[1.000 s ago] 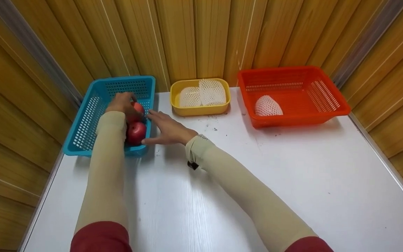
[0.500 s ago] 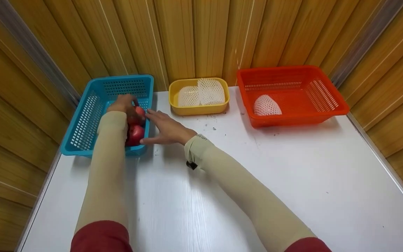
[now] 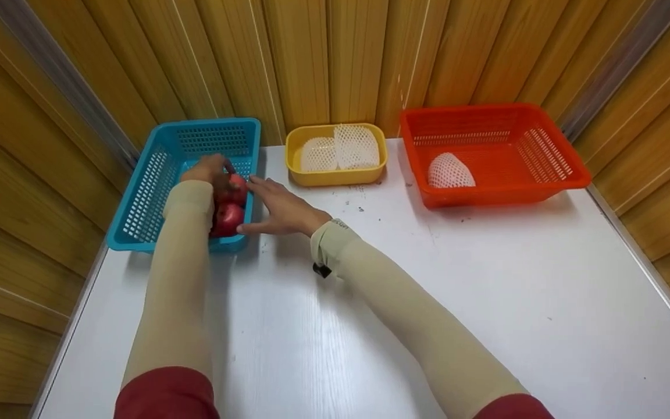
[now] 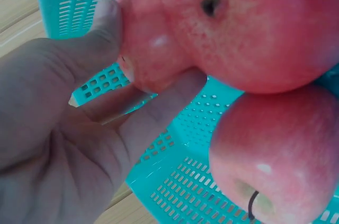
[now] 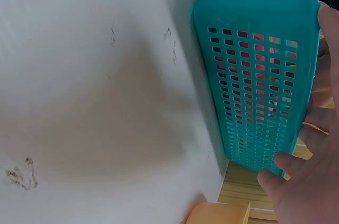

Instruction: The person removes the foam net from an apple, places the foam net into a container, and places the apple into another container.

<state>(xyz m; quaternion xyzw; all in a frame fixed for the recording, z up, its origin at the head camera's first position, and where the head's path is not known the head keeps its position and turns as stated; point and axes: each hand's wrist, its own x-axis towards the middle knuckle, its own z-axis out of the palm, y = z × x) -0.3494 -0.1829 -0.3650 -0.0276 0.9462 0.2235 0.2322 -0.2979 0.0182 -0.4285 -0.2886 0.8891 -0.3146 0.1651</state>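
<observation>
A blue-green plastic basket [image 3: 131, 201] stands at the back left, with red apples along its right side. My left hand [image 3: 207, 170] reaches into it and covers part of them. In the left wrist view, thumb and fingers grip one apple [image 4: 145, 38] from both sides. Beside that one are a larger apple [image 4: 249, 28] and another apple with its stem showing [image 4: 275, 155]. The right hand [image 3: 282, 208] is at the basket's right side, fingers spread and fingertips at the rim, near the front apple [image 3: 229, 220].
A yellow tray [image 3: 338, 177] holding white foam fruit nets [image 3: 357, 146] stands at the back centre. To its right is a red basket [image 3: 495, 195] with one white foam net [image 3: 450, 171] inside. Wooden panel walls [image 3: 358, 64] enclose the white table [image 3: 428, 279].
The head view has shifted slightly. Both hands stay at the blue-green basket; a little more of the back apple shows beside the left hand's fingers.
</observation>
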